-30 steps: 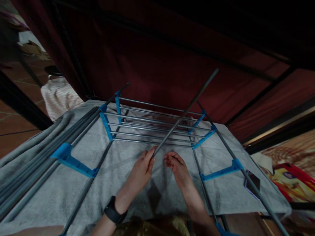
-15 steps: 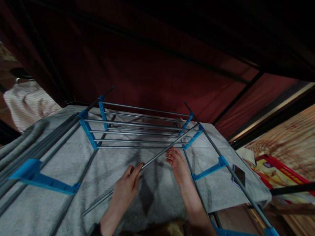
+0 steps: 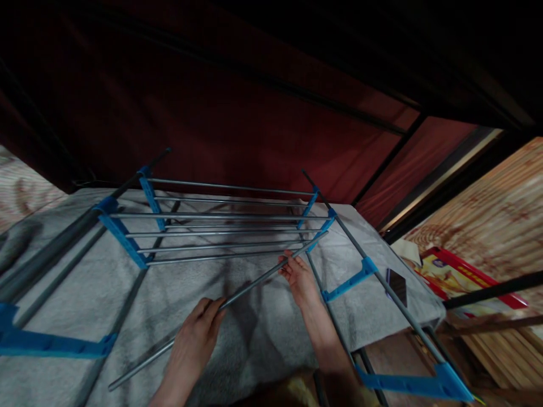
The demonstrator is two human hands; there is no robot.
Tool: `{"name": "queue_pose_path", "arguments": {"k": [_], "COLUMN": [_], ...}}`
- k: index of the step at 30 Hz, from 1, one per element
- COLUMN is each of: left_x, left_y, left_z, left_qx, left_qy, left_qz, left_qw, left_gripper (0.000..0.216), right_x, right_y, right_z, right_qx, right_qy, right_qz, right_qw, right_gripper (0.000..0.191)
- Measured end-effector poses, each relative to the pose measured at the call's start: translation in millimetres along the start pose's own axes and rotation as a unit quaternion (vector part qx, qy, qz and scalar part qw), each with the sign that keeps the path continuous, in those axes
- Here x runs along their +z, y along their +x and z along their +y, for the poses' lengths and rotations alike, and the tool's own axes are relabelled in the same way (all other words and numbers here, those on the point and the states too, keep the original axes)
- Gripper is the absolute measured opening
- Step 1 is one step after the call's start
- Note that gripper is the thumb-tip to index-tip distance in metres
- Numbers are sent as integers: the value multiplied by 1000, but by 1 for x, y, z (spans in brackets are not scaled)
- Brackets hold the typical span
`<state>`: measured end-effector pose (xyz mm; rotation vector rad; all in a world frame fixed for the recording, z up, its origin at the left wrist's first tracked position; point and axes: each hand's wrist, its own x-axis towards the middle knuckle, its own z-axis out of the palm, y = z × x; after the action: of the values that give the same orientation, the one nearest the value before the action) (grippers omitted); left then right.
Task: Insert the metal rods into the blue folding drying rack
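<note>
A thin grey metal tube point(image 3: 254, 284) slants across the middle, its near end low at left and its far end by a blue bracket at right. My left hand point(image 3: 195, 333) is closed around it left of centre. Farther along, my right hand point(image 3: 299, 278) has its fingers closed on the same tube. Beyond both hands lies a partly assembled rack, with blue plastic brackets point(image 3: 123, 233) joined by several metal tubes point(image 3: 220, 216). More blue brackets sit on the side poles, at right point(image 3: 350, 280) and near left point(image 3: 55, 345); those have no cross tubes between them.
A grey blanket point(image 3: 178, 299) covers the surface under the rack. Several loose poles point(image 3: 46, 254) lie at left. A phone point(image 3: 396, 285) rests beside the right-hand pole. A red and yellow box point(image 3: 462, 277) is farther right, and dark red fabric point(image 3: 237, 124) hangs behind.
My right hand, half open beside the tube before, has closed on it. The tube's far end has come down and nearer, off the upper right bracket. The view has shifted slightly right.
</note>
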<state>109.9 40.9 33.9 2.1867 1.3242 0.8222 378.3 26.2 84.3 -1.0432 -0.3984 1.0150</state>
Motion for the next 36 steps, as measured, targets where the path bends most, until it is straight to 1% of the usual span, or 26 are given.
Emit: {"name": "queue_pose_path", "arguments": {"k": [3,7,13,17,21,23,26,30,36], "left_x": [-5,-14,-18,-19,-22,-25,-30,-33,-35], "left_y": [-1,-7,-15,-17,-21,-24,-27,-29,-29], "left_z": [-10,-23,-28,-26,-23,-21,-19,-20,-28], "left_qx": [-20,-64,-105,-92,-78,-75,-73,-72,-24], "left_qy": [9,15,2,10,37,54,80,102,80], "left_qz": [-8,-19,0,3,-5,-14,-23,-7,7], "left_qw": [1000,998,994,996,996,996,994,992,997], "left_gripper": [34,31,24,21,15,11,8,9,16], "right_x": [-2,-7,-17,-27,-41,-49,-61,-70,-74], "right_y": [3,8,14,20,27,32,39,43,46], "right_z": [1,0,3,5,1,-1,-4,-5,3], "right_qx": [-3,-1,13,28,47,54,68,75,82], "right_qy": [14,28,52,61,71,67,51,35,47], "right_qz": [7,17,38,53,123,148,166,183,191], "right_qw": [1000,999,998,996,989,985,982,980,977], "right_gripper": [34,34,28,25,19,17,14,15,13]}}
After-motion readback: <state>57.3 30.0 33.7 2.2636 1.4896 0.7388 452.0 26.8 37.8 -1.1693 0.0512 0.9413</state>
